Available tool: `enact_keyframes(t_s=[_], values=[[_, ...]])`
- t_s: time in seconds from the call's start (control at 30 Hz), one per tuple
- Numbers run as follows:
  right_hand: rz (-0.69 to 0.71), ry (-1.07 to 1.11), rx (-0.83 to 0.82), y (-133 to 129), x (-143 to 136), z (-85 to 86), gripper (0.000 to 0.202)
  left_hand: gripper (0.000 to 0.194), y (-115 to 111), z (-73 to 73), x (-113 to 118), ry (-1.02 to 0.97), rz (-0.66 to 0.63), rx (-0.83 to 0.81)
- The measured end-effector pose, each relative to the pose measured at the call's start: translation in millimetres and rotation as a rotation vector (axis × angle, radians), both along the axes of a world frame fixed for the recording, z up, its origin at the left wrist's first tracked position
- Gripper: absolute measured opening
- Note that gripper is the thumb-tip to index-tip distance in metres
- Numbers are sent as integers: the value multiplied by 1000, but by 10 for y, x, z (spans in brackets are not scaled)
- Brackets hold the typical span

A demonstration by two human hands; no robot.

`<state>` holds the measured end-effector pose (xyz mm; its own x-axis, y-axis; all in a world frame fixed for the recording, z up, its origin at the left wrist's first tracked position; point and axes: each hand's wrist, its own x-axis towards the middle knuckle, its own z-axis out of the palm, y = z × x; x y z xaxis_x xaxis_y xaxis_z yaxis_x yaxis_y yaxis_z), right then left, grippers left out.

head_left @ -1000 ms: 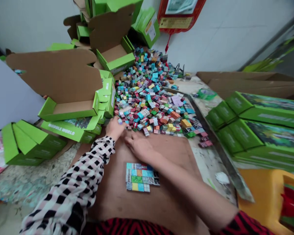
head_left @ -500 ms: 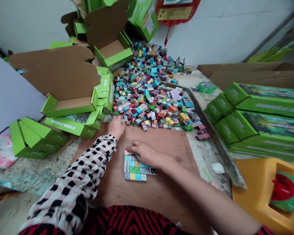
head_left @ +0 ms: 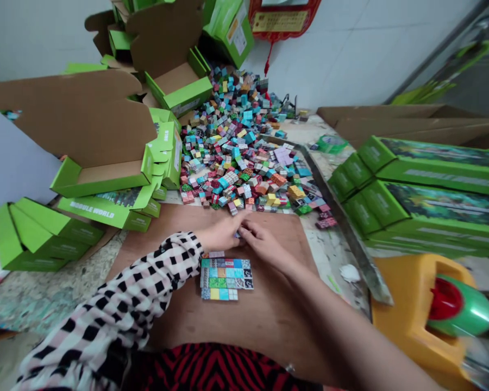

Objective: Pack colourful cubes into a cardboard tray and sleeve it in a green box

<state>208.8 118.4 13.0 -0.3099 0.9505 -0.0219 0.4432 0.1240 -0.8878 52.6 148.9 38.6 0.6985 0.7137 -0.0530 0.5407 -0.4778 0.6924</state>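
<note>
My left hand [head_left: 223, 232], in a checked sleeve, and my right hand [head_left: 261, 243] meet just above the brown board [head_left: 277, 320]. Both are closed, fingertips together around a small patterned block [head_left: 237, 235], mostly hidden by the fingers. Below them on the board lies a flat layout of patterned cubes [head_left: 224, 274] in rows, with light blue, green, yellow and black faces and one marked TNT. Its bottom row is shorter on the right. At its top left, a short row of pinkish cubes [head_left: 215, 254] is partly covered by my left wrist.
A large heap of loose cubes [head_left: 244, 157] spreads behind the board, bordered right by a metal bar [head_left: 342, 217]. Open green cartons [head_left: 106, 179] stand left. Closed green boxes [head_left: 440, 206] are stacked right, with a yellow container [head_left: 403, 304] nearer.
My left hand has moved right from the heap's edge to meet my right hand. My right hand has lifted off the layout's top, uncovering more cubes. The view has shifted slightly.
</note>
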Motion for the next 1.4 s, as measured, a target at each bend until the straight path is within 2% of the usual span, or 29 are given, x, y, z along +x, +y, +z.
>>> enact_keyframes(t_s=[0.17,0.27,0.37,0.43,0.53,0.67,0.77,0.93,1.17,1.33,1.4], values=[[-22,-144,76,-138,162,-107,29,64,-1,-137,49,-86,-36,-127],[-30,-207,120,-174,188,-78,36,60,-18,-144,-76,-132,-6,-161],[60,-285,187,-175,159,-18,44,52,-66,-93,-245,-147,59,-187],[108,-342,226,-156,120,9,39,48,-120,-51,-347,-92,123,-165],[96,-377,220,-119,59,24,33,46,-223,-5,-465,40,210,-78],[91,-332,164,-120,45,42,39,42,-353,-12,-593,132,224,-8],[114,-367,132,-150,78,48,27,33,-427,-59,-678,143,241,-9],[110,-342,132,-186,113,27,11,28,-489,-122,-714,129,215,-49],[215,-209,137,-273,179,38,18,31,-519,-139,-708,132,152,-24],[82,-310,230,-135,155,41,24,36,-578,-161,-760,81,111,-38],[96,-379,238,-28,101,48,27,35,-600,-156,-759,82,115,-41]])
